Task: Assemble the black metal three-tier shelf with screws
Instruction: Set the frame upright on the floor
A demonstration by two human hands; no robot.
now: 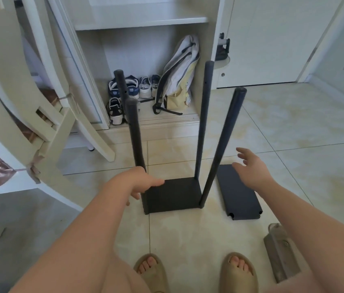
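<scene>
A black metal shelf plate (173,195) stands on the tiled floor with several black poles rising from its corners, the near right pole (221,149) leaning toward me. My left hand (139,182) grips the near left pole (134,134) low down, close to the plate. My right hand (251,168) hovers with fingers spread above a second black shelf plate (238,193) that lies flat on the floor to the right; it holds nothing.
A white cabinet (141,20) stands behind the shelf, with shoes (124,89) and a backpack (179,77) on its bottom ledge. White chairs (29,102) crowd the left. A grey bag (278,250) lies at the lower right. My sandalled feet (194,271) stand below the shelf.
</scene>
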